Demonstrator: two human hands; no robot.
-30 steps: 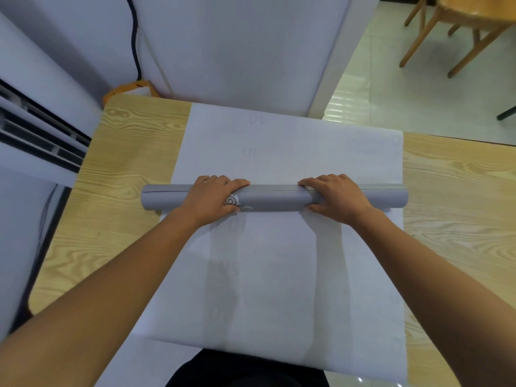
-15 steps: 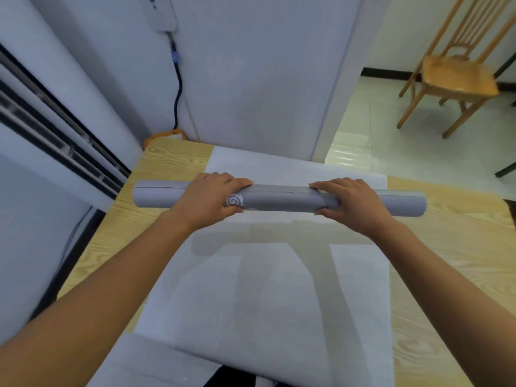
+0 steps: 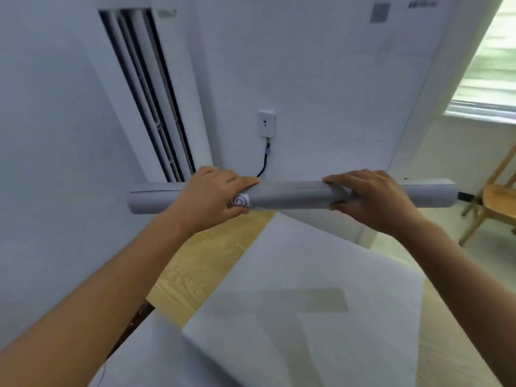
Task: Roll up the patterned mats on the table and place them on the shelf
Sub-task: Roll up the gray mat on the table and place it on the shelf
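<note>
Wooden table [image 3: 201,269] is partly covered by a flat pale mat [image 3: 301,317], above which a grey rolled mat [image 3: 293,195] is held level in the air, clasped near its middle by the left hand [image 3: 212,196] and right hand [image 3: 371,199].

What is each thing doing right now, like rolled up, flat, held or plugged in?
Rolled mat: rolled into a tube, held level above the table.
Left hand: closed around the roll.
Right hand: closed around the roll.
Flat mat: unrolled, lying on the table.
Table: partly covered by the flat mat.
Cable: plugged into the wall socket.
Chair: upright, nobody on it.
</note>
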